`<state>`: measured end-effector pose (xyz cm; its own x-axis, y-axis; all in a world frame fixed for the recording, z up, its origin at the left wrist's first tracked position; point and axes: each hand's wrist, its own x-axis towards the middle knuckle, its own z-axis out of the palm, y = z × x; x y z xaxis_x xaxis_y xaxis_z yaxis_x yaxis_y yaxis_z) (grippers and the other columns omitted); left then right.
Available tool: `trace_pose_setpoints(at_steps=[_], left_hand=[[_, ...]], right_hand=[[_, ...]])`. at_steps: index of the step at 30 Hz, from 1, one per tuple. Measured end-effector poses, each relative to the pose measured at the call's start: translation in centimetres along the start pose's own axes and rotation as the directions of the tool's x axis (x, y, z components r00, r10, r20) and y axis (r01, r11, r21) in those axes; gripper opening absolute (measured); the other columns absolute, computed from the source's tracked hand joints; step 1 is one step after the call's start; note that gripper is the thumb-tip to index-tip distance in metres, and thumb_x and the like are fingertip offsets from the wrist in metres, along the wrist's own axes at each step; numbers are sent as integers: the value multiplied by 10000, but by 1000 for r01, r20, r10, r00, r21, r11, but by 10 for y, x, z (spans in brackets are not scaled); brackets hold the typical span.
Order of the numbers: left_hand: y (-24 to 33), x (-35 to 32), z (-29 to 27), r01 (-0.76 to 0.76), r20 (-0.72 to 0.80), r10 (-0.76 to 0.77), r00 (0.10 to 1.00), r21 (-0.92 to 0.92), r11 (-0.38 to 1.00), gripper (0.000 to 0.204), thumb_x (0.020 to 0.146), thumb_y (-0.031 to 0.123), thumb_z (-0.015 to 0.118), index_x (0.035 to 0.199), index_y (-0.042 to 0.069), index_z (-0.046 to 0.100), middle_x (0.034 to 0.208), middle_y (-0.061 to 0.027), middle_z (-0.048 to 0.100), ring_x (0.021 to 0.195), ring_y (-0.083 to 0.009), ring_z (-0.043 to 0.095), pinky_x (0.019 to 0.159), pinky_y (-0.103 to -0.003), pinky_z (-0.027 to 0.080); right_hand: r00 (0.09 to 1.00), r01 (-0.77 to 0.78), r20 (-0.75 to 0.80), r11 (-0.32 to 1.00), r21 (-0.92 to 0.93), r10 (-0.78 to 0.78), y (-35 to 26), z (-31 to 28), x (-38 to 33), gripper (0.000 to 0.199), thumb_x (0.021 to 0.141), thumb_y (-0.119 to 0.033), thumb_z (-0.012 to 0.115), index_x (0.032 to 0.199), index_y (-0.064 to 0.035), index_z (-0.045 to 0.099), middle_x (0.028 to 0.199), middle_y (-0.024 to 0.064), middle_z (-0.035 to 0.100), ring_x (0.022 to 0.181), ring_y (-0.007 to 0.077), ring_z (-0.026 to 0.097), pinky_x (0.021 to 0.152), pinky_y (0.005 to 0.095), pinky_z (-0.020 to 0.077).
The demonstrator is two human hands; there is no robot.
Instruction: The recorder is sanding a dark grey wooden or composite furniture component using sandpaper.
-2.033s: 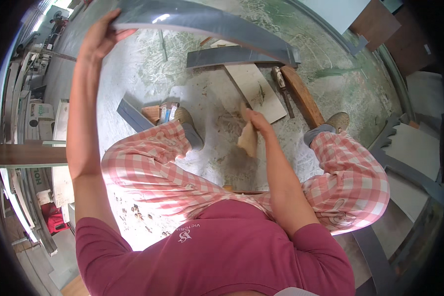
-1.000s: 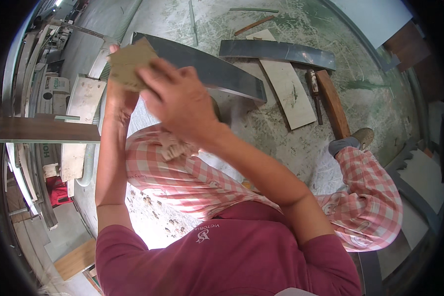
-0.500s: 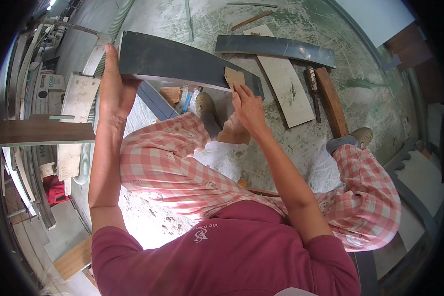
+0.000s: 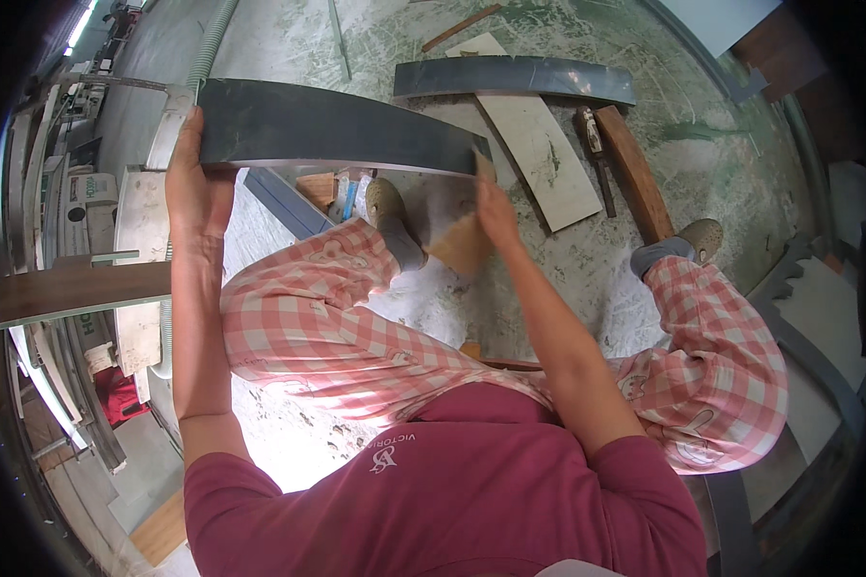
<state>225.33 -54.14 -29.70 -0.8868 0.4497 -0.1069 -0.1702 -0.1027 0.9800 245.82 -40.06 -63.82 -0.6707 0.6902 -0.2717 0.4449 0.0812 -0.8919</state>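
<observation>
A dark grey, slightly curved board (image 4: 327, 130) is held up in front of me, its pale lower edge toward me. My left hand (image 4: 200, 188) grips its left end, thumb up along the end and fingers mostly hidden beneath. At the opposite end, my right hand (image 4: 496, 212) is closed on a tan sheet of sandpaper (image 4: 462, 245). Part of the sheet touches the board's right end, while a larger flap hangs below the hand, blurred.
On the floor beyond lie another dark curved board (image 4: 515, 79), a pale plank (image 4: 544, 163), a chisel-like tool (image 4: 597, 154) and a brown wood block (image 4: 635, 173). Stacked boards (image 4: 58, 279) and a ribbed hose (image 4: 212, 43) stand at left. A small wooden block (image 4: 316, 189) lies near my left foot.
My right hand has slid the sandpaper from the board's face to its right end. The board has shifted left and sits more level, with my left hand slightly lower and further left.
</observation>
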Motion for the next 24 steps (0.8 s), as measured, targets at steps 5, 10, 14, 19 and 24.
trace_pose_setpoints(at_steps=[5,10,14,19,24], left_hand=[[0,-4,-7,-16,-8,16,1000,19,1000,306,912,241,485,1109,10,523,1084,-89,577,1007,-202,540,904,-358,393],[2,-12,1,14,-50,-14,999,-16,1000,397,935,338,430,1134,2,500,1117,-100,557,1029,-207,523,916,-356,385],[2,-12,-3,18,40,-18,999,10,1000,489,946,415,346,1171,-4,459,1158,-110,527,1060,-218,504,923,-366,382],[4,-18,1,17,12,-18,1000,75,997,491,950,437,306,1203,42,453,1154,-97,528,1066,-208,500,930,-384,366],[-3,-6,-21,46,-57,-40,998,99,994,449,945,357,384,1207,0,461,1185,-126,511,1104,-236,476,950,-412,357]], right_hand=[[970,-235,64,972,24,233,-2,-9,-3,521,934,-364,233,1225,-5,475,1248,200,474,1155,354,435,963,376,330],[795,607,-51,791,81,-605,-210,-21,-28,317,885,-229,429,1071,-14,568,1169,127,537,1122,286,474,892,404,389],[431,884,24,417,-212,-902,-298,-15,-56,224,798,-156,504,963,-48,612,1126,36,566,1076,247,509,772,411,440],[661,742,18,650,-167,-750,-249,20,-15,275,880,-210,442,1087,-105,589,1154,38,553,994,227,527,841,377,412],[909,405,22,869,-284,-417,-81,8,39,315,882,-245,384,1051,-61,577,1099,127,577,1082,287,496,835,438,412]])
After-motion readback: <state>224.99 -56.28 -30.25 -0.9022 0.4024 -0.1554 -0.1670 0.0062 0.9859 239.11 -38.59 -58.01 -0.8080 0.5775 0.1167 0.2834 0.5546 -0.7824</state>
